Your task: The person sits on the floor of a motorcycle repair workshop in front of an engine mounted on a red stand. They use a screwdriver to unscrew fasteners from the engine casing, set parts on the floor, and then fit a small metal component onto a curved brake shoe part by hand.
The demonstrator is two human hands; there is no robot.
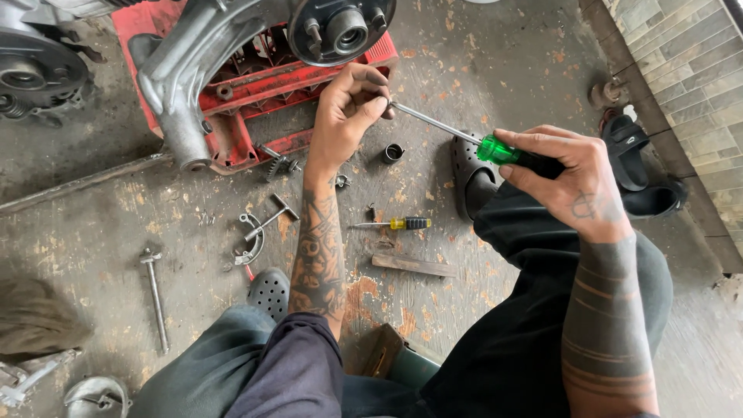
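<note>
My right hand [569, 174] grips the green-and-black handle of a long screwdriver [495, 149]. Its steel shaft [433, 124] runs up and left to my left hand [352, 104], whose fingertips are pinched around the tip; whether a small part sits between the fingers I cannot tell. Just above the left hand is a grey metal engine casing with a round hub [340, 27], resting on a red plastic crate [263, 89].
On the stained concrete floor lie a small yellow-handled screwdriver [395, 224], a metal ring [393, 152], a curved brake shoe with a T-handle tool [259, 228], a long bolt [155, 294], a wood strip [414, 265] and black sandals [638, 166]. A tiled wall [689, 62] runs along the right.
</note>
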